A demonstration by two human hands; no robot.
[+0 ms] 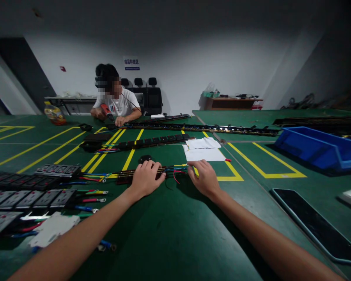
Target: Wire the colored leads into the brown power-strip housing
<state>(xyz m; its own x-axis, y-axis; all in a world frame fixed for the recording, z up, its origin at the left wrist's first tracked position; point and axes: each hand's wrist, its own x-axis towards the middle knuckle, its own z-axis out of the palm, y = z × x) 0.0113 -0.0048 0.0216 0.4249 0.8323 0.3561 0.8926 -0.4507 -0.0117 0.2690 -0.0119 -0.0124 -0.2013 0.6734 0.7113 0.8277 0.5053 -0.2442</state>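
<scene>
My left hand lies over a dark narrow strip with brass-coloured rails, its fingers curled around it. Coloured wires run out of the strip's right end towards my right hand. The right fingers are pinched at the wire ends, close to the yellow-green one; the exact grip is too small to make out. A loose pink wire curls down between both hands. Just beyond my left hand sits a small black part. White paper sheets lie beyond my right hand.
Grey socket strips with lugged wires crowd the left. A phone and a blue bin are at right. Long black strips cross the green table further back, where a co-worker holds a red power drill.
</scene>
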